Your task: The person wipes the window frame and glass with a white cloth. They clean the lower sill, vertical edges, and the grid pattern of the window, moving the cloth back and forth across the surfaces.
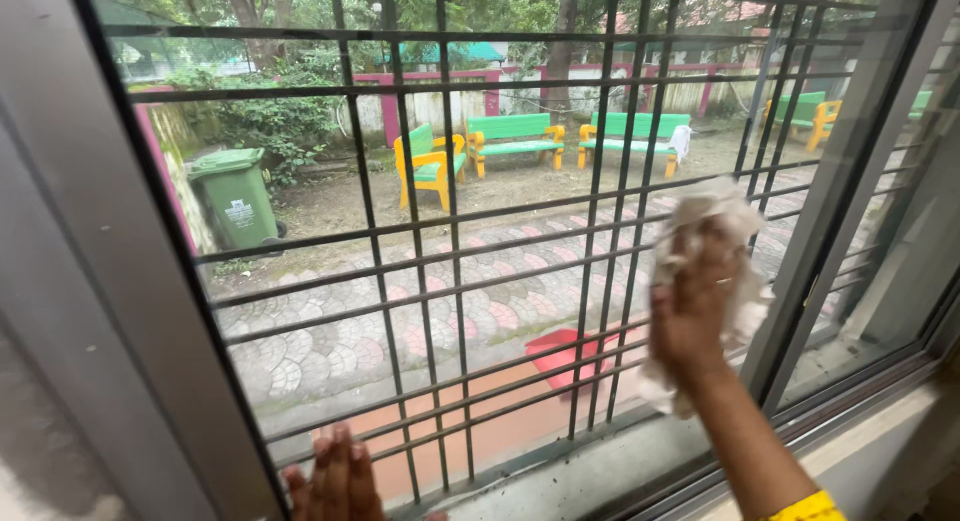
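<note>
My right hand presses a crumpled white cloth flat against the window glass, near the grey sliding frame on the right. A ring shows on one finger and a yellow sleeve edge sits at the forearm. My left hand rests flat against the lower part of the glass, fingers together, holding nothing. Behind the glass runs a dark metal grille.
A wide grey window frame borders the left side. The sill runs along the bottom right. Outside are a green bin, green and yellow benches, a paved path and a red tub on the ground.
</note>
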